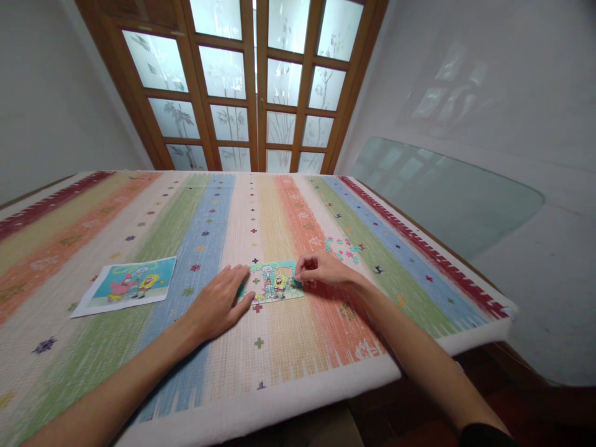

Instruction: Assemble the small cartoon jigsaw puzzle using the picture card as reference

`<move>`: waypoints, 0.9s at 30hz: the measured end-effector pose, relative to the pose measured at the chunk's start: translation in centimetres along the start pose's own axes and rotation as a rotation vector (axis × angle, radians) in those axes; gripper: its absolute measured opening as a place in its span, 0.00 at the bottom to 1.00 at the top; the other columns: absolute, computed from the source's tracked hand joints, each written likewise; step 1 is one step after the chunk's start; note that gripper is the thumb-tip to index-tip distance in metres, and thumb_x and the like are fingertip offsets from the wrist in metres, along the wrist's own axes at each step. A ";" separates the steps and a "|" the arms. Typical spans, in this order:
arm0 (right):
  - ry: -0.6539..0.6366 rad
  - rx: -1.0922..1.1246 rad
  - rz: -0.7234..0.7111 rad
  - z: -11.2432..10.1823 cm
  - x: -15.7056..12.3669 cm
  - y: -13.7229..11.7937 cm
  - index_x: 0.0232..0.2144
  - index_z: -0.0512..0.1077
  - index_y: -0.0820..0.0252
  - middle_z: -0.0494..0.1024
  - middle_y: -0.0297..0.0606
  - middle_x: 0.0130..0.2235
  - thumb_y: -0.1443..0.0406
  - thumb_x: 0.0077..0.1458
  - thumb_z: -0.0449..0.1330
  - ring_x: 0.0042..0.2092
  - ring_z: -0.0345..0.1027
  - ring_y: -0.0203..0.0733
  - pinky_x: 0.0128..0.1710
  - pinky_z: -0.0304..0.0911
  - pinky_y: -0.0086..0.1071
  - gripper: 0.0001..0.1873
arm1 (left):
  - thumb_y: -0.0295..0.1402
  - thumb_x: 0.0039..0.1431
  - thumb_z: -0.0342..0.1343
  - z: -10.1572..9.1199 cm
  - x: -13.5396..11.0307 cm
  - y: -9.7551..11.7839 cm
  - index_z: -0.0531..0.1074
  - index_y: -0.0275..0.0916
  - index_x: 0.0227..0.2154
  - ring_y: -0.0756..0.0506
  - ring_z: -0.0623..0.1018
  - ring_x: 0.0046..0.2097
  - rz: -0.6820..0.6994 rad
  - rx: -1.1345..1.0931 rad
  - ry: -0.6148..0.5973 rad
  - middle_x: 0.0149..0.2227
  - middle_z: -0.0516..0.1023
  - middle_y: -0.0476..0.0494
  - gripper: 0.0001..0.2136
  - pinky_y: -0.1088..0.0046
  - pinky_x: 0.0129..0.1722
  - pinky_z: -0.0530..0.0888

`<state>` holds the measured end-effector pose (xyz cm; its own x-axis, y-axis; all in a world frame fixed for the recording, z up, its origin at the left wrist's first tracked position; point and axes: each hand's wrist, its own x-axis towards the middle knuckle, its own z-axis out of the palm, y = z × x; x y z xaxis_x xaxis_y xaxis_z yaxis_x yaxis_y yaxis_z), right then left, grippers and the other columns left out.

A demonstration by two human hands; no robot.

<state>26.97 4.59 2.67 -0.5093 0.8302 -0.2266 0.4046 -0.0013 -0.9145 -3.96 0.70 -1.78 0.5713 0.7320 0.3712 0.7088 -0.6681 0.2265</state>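
A partly assembled jigsaw puzzle (pixel 280 287) with cartoon figures lies flat on the striped cloth, a gap showing the cloth in its left part. My left hand (pixel 226 296) rests flat over the puzzle's left edge, fingers stretched out and thumb along the lower side. At the right edge, my right hand (pixel 321 269) pinches a small teal puzzle piece (pixel 297 282) between thumb and fingertips. Whether that piece touches the puzzle I cannot tell. Beyond the right hand, several loose puzzle pieces (pixel 343 249) lie scattered, pink and teal.
To the left lies a printed reference picture (pixel 133 284) of the cartoon figures. A striped, patterned cloth (pixel 186 211) covers the bed-like surface, whose white front edge (pixel 279 416) is near me. A glass-paned wooden door (pixel 256 93) stands behind, and a glass panel (pixel 447 192) leans at the right wall.
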 end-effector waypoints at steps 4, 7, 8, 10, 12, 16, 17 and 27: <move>-0.005 -0.074 -0.022 0.1 0.1 0.3 0.28 0.77 0.60 0.77 0.36 0.27 0.63 0.51 0.68 0.29 0.66 0.36 0.31 0.62 0.31 0.06 | 0.42 0.70 0.48 0.0 0.0 0.0 0.62 0.39 0.61 0.33 0.74 0.62 -0.004 -0.007 0.007 0.61 0.74 0.31 0.21 0.43 0.65 0.67; -0.008 -0.100 -0.015 0.2 0.2 0.6 0.28 0.78 0.60 0.77 0.35 0.26 0.63 0.51 0.68 0.28 0.66 0.35 0.29 0.61 0.30 0.06 | 0.42 0.70 0.48 0.0 0.1 0.0 0.62 0.40 0.61 0.33 0.75 0.62 -0.002 -0.004 0.007 0.61 0.74 0.31 0.21 0.43 0.65 0.68; -0.003 -0.105 -0.014 0.3 0.3 0.7 0.28 0.78 0.60 0.77 0.35 0.26 0.64 0.51 0.68 0.28 0.66 0.35 0.29 0.60 0.30 0.05 | 0.42 0.70 0.47 0.0 0.1 0.0 0.62 0.39 0.61 0.33 0.75 0.62 0.003 0.000 0.002 0.61 0.74 0.30 0.21 0.43 0.65 0.68; 0.007 -0.119 -0.021 0.4 0.4 0.9 0.28 0.78 0.60 0.77 0.35 0.26 0.65 0.51 0.68 0.28 0.66 0.35 0.30 0.60 0.30 0.04 | 0.42 0.71 0.46 -0.1 0.1 0.1 0.62 0.38 0.61 0.34 0.75 0.61 0.011 0.006 -0.005 0.61 0.74 0.30 0.21 0.44 0.66 0.67; 0.020 -0.141 -0.031 0.4 0.6 1.0 0.28 0.78 0.61 0.76 0.34 0.25 0.66 0.51 0.67 0.28 0.66 0.35 0.30 0.60 0.29 0.03 | 0.42 0.71 0.46 -0.1 0.1 0.1 0.62 0.38 0.61 0.34 0.75 0.61 0.010 0.006 -0.003 0.61 0.74 0.30 0.21 0.44 0.66 0.67; 0.041 -0.190 -0.013 0.7 0.5 0.9 0.28 0.78 0.61 0.73 0.32 0.22 0.67 0.51 0.67 0.26 0.63 0.34 0.29 0.57 0.29 0.03 | 0.42 0.70 0.47 0.0 0.1 0.1 0.63 0.40 0.61 0.34 0.75 0.61 -0.002 -0.012 0.013 0.61 0.74 0.31 0.21 0.44 0.66 0.67; 0.048 -0.210 -0.013 0.7 0.5 0.8 0.28 0.78 0.61 0.73 0.32 0.22 0.67 0.51 0.67 0.25 0.63 0.34 0.28 0.56 0.29 0.02 | 0.42 0.70 0.48 0.0 0.1 0.0 0.63 0.40 0.61 0.34 0.75 0.61 -0.005 -0.014 0.012 0.61 0.74 0.31 0.21 0.44 0.66 0.67; 0.115 -0.330 -0.047 1.1 0.6 1.2 0.28 0.79 0.60 0.73 0.32 0.24 0.67 0.50 0.68 0.27 0.61 0.34 0.27 0.53 0.29 0.02 | 0.43 0.70 0.47 -0.1 0.1 0.1 0.62 0.40 0.61 0.34 0.75 0.62 -0.012 -0.001 -0.003 0.61 0.74 0.32 0.21 0.44 0.66 0.67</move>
<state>26.37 4.50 1.05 -0.4518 0.8825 -0.1307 0.6162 0.2028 -0.7611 -3.91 0.71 -1.63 0.5637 0.7404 0.3661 0.7154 -0.6592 0.2316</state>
